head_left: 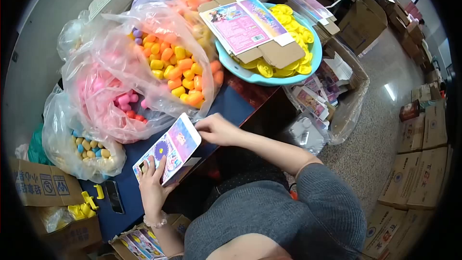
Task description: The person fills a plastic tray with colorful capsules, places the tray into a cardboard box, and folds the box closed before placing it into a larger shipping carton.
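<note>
**Printed box held in 2 hands at the table's near edge**

The printed box (169, 150) sits tilted over the near edge of the dark blue table (226, 108). The left hand (153, 185) grips its lower end with its fingers closed around the card, their tips partly hidden. The right hand (217, 130) curls at the upper corner, and whether it pinches the box cannot be told. The print is too blurred to read. Clear bags (144, 67) of coloured pieces crowd in just behind the box, leaving a narrow bare strip. A phone (114, 196) lies near the left edge.
</note>
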The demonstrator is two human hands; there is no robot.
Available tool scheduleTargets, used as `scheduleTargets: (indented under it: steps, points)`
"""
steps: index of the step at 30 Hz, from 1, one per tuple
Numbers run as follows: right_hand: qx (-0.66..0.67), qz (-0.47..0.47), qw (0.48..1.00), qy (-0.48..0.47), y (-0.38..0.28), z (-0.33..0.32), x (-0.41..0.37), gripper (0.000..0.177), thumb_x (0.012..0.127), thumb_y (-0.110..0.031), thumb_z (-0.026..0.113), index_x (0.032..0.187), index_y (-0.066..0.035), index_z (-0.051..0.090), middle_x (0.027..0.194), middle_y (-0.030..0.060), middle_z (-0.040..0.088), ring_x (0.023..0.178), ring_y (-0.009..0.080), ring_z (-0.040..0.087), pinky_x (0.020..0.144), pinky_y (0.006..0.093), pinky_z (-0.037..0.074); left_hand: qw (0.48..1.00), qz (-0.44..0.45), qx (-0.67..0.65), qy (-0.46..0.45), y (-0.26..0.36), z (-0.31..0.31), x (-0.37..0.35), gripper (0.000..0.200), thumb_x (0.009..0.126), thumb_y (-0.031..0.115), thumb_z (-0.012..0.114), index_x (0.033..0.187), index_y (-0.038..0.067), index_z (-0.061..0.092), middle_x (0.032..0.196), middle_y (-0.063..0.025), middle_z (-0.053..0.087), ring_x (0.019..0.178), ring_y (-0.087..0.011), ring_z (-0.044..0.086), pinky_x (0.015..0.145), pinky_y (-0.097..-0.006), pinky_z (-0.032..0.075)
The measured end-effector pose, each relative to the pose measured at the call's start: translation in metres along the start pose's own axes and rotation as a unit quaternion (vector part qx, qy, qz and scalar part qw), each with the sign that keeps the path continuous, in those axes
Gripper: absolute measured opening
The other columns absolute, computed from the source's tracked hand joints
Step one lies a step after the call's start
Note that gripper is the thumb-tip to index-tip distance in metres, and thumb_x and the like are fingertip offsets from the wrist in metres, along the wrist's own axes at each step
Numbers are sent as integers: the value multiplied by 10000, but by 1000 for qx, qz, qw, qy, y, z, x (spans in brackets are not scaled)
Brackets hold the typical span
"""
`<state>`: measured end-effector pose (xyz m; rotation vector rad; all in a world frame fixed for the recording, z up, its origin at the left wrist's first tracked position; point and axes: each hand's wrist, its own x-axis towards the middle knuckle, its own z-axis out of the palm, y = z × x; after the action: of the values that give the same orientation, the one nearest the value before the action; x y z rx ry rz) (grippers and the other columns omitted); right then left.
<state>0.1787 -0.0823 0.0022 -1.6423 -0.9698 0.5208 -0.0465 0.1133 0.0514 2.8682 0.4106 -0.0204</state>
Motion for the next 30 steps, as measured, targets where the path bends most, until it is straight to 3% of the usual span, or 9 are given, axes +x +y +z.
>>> scheduleTargets:
  steps: [2, 5, 6, 10, 14, 18, 21, 25, 30]
  points:
    - [-51, -48, 985, 158, -59, -80, -33, 115, 892, -77, 670, 946, 16, 708, 718, 100, 702, 576, 114, 650, 565, 262, 508, 1000, -2, -8, 4, -2, -4, 5, 935, 539, 212, 918, 1401, 196, 555, 1469, -231, 464, 1327, -463, 454, 1115, -544, 329]
    - [-270, -17, 861, 431, -81, -217, -65, 145, 918, -115, 656, 969, 5, 719, 677, 75, 690, 585, 93, 621, 547, 240, 478, 999, -25, -16, -20, 5, -11, 6, 933, 546, 227, 917, 1404, 194, 552, 1464, -236, 467, 1324, -465, 458, 1108, -546, 335]
    - [-379, 89, 825, 410, -78, -261, -69, 209, 891, -144, 669, 1063, -31, 707, 837, 119, 718, 702, 186, 683, 653, 302, 533, 999, -29, -15, -21, 7, -11, 6, 933, 549, 233, 917, 1406, 194, 550, 1463, -238, 468, 1324, -466, 458, 1106, -549, 335]
    - [-492, 133, 833, 213, 30, -385, -62, 435, 831, -197, 708, 1242, -80, 628, 1113, 148, 668, 1068, 314, 626, 935, 407, 485, 999, -38, -7, -8, 10, -8, 7, 991, 489, 216, 928, 1404, 186, 551, 1476, -227, 460, 1339, -473, 442, 1089, -523, 374]
    - [-530, 124, 811, 215, 55, -402, -62, 374, 760, -209, 782, 1034, 2, 640, 978, 184, 665, 959, 324, 645, 841, 397, 495, 999, -35, -5, 9, 11, -3, 2, 986, 509, 213, 922, 1418, 224, 541, 1479, -225, 457, 1355, -457, 426, 1138, -544, 294]
    - [-381, 89, 860, 326, 2, -361, -68, 257, 798, -135, 783, 961, 21, 660, 758, 83, 663, 630, 136, 614, 589, 284, 465, 999, -42, 12, 13, 15, 6, -3, 942, 593, 221, 891, 1446, 288, 496, 1482, -207, 450, 1348, -458, 425, 1129, -558, 304]
    - [-231, -89, 943, 220, -93, -195, -35, 165, 780, 40, 680, 940, 11, 655, 891, 49, 698, 646, 36, 564, 550, 199, 424, 999, -44, 3, 20, 19, 10, -9, 885, 666, 226, 862, 1454, 330, 472, 1508, -192, 415, 1358, -453, 416, 1125, -603, 291]
    - [-250, -252, 934, -39, -86, -34, 26, 254, 720, 19, 718, 921, -42, 575, 888, 125, 665, 693, 313, 653, 600, 374, 542, 999, -39, 8, 21, 16, 15, -13, 879, 677, 218, 856, 1455, 338, 463, 1507, -190, 412, 1383, -445, 394, 1117, -637, 288]
    - [-403, -259, 833, -276, -52, 40, 61, 178, 845, -109, 624, 1014, -54, 616, 960, 138, 562, 743, 333, 659, 632, 403, 556, 999, -24, -4, 28, 5, 12, -13, 819, 688, 239, 841, 1428, 335, 504, 1480, -167, 461, 1382, -419, 405, 1135, -605, 275]
